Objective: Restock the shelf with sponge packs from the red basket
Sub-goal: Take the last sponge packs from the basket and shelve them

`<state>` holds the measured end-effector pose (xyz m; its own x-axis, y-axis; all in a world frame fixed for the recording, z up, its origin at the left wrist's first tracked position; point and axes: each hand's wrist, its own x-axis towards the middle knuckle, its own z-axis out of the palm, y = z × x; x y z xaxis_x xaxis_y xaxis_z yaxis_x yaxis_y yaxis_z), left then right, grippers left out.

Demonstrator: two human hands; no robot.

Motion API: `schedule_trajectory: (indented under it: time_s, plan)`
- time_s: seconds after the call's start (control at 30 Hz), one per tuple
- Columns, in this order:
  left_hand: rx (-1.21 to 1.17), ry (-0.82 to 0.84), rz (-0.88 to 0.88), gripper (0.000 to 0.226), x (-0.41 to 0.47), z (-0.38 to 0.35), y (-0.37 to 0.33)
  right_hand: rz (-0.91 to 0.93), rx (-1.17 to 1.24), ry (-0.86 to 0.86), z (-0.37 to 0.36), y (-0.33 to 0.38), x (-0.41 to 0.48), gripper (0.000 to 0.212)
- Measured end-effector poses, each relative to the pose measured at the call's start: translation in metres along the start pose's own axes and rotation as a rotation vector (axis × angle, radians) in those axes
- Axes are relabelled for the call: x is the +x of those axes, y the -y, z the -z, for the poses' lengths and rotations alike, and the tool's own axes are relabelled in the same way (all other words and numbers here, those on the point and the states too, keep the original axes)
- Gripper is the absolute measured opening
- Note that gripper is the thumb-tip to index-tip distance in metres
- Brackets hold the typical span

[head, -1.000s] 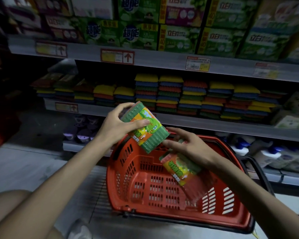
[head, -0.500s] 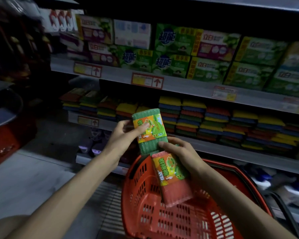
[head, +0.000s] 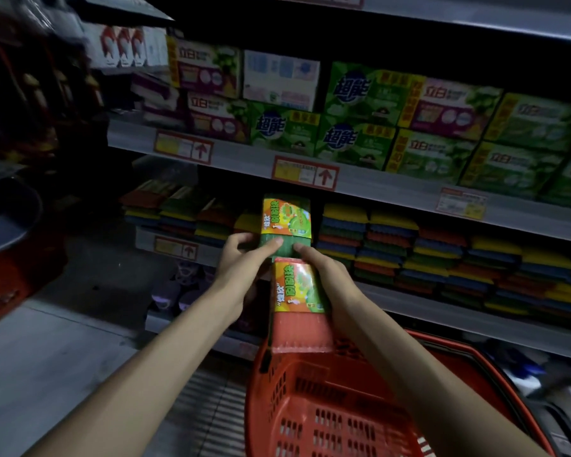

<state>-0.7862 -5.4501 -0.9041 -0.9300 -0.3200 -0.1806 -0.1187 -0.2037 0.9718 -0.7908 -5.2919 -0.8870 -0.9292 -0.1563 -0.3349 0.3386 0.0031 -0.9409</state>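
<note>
Nearest, the red basket sits low on the right. Above its far rim the right hand grips a red sponge pack. The left hand pinches a green sponge pack just beyond, in front of the shelf of stacked sponges.

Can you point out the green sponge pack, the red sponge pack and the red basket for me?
green sponge pack (head: pixel 285 216): head view, on its orange and green label.
red sponge pack (head: pixel 302 334): head view, on the bare red sponge below the label.
red basket (head: pixel 320 407): head view, on its slotted inner wall.
</note>
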Motion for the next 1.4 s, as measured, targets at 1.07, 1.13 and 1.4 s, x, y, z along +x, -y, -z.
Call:
schedule_trajectory:
  time_s: [1.07,1.13,1.4]
  plan:
    - [-0.203,-0.119,0.03,0.062,0.047,-0.048,-0.009,0.246,-0.114,-0.105,-0.001,0.006,0.013,0.073]
    - [-0.244,-0.115,0.072,0.07,0.047,-0.047,-0.008,0.254,-0.152,-0.126,0.0,0.004,0.015,0.078]
    - [-0.393,-0.19,0.185,0.067,0.049,-0.049,-0.005,0.334,-0.431,-0.172,0.013,-0.007,0.013,0.079]
